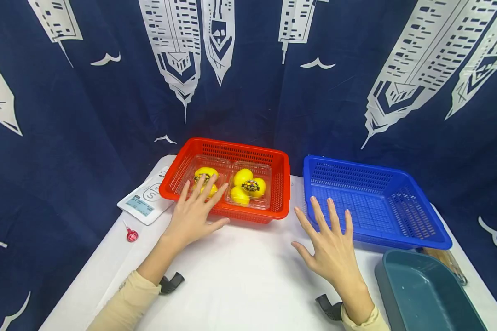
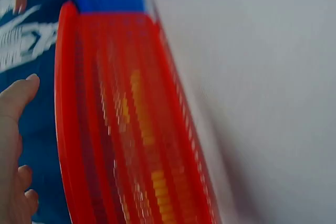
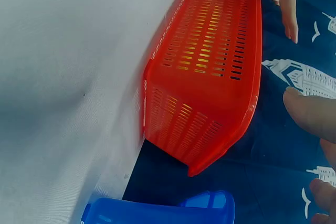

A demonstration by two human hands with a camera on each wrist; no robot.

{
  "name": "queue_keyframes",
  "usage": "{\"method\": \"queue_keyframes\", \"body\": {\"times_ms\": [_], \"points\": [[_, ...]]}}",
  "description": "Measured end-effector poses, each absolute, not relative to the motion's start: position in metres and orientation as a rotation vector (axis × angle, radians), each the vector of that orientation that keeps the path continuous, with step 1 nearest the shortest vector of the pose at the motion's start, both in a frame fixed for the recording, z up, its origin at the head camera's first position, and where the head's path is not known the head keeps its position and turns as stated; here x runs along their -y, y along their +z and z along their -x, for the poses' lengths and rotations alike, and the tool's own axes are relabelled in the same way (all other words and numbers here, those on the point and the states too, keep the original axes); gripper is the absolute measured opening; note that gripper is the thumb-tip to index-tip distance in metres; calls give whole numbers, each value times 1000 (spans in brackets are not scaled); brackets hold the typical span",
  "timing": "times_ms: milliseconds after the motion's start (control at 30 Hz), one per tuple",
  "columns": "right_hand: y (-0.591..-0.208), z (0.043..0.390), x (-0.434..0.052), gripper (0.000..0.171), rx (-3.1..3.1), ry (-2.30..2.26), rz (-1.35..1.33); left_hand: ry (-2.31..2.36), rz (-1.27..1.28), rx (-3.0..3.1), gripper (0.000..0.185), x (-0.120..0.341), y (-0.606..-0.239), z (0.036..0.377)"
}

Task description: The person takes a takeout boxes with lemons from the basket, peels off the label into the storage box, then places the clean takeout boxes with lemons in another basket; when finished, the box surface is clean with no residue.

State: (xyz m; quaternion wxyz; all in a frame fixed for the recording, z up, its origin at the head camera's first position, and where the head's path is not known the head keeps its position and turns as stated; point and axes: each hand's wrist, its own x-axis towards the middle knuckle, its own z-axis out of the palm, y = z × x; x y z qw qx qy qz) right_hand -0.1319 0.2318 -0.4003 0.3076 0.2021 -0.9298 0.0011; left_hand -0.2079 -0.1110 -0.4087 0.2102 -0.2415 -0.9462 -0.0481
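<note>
Hovering over the near rim of the red perforated plastic basket, the left hand has its grip released, fingers straight and spread, holding nothing. The basket stands on the white surface and holds two clear plastic clamshell boxes of yellow lemons. The right hand, grip likewise released with fingers splayed, hangs above the surface just before the empty-handed side of the blue perforated plastic basket, which stands right of the red one.
</note>
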Motion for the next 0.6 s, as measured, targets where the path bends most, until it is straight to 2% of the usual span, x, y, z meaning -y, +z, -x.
{"method": "queue_keyframes", "body": {"times_ms": [233, 600], "points": [[-400, 131, -232, 72, 2463, 2, -531, -559, 468, 2750, 91, 151, -399, 226], [-399, 130, -231, 73, 2476, 1, -525, -818, 278, 2730, 87, 193, -402, 244]]}}
